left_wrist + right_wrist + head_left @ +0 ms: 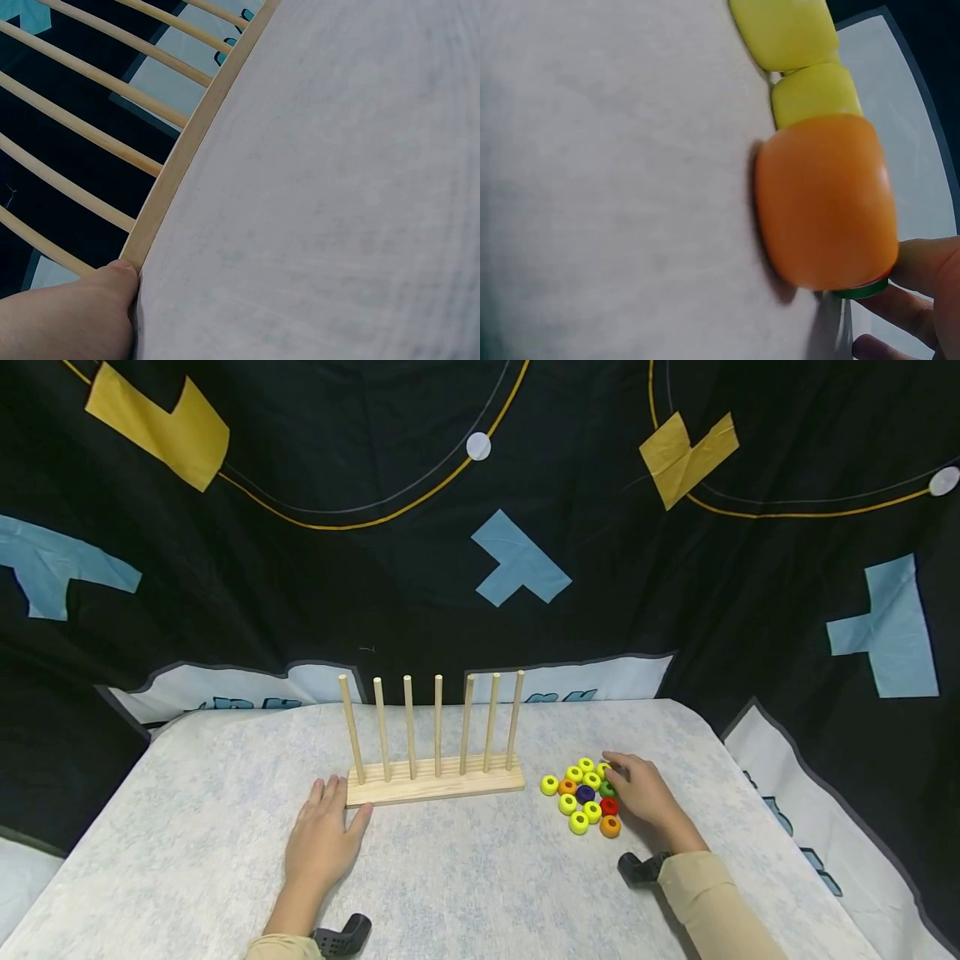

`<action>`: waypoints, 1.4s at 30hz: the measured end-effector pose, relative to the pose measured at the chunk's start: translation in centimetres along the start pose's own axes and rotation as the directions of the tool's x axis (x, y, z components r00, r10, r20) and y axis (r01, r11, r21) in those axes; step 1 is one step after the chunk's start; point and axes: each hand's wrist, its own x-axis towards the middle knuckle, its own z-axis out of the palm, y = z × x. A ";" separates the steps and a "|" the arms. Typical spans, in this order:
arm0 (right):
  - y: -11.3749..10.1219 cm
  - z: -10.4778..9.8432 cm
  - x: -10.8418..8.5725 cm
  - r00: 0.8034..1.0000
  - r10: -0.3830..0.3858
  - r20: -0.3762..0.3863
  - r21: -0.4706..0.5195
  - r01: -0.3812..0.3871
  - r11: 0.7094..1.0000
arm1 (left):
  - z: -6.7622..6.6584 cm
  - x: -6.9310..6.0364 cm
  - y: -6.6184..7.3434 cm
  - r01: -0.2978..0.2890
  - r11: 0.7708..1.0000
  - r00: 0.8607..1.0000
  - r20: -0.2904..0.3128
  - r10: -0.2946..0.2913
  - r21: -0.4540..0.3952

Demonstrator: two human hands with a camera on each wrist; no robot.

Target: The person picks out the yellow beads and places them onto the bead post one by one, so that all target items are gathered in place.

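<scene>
A wooden rack with several upright pegs stands in the head view, its base also crossing the left wrist view. My left hand rests against its left end, fingers extended, thumb touching the base's end. On the right lies a cluster of yellow, orange, red, green and purple ring beads. My right hand is at the cluster's right edge, fingertips beside a yellow bead and a green bead. In the right wrist view an orange bead partly hides the green bead near my fingers.
A pale textured cloth covers the table. Behind it hangs a black cloth with yellow and blue shapes, its white border showing at the table's back edge. The rest of the beads, such as a purple one, lie close together.
</scene>
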 end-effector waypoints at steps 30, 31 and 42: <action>0.7 -0.7 -0.4 0.998 -0.065 -0.007 0.015 0.065 0.998 | -0.3 0.0 0.2 -0.002 1.000 0.999 0.045 0.001 0.021; 0.8 -0.7 -0.4 0.997 -0.075 -0.005 0.016 0.075 0.997 | -0.3 0.0 0.2 -0.002 1.000 0.999 0.045 0.002 0.020; 1.4 -0.2 -0.1 0.999 -0.043 -0.024 0.001 0.043 0.999 | -0.4 -0.1 0.4 0.006 1.000 0.999 0.044 -0.007 0.024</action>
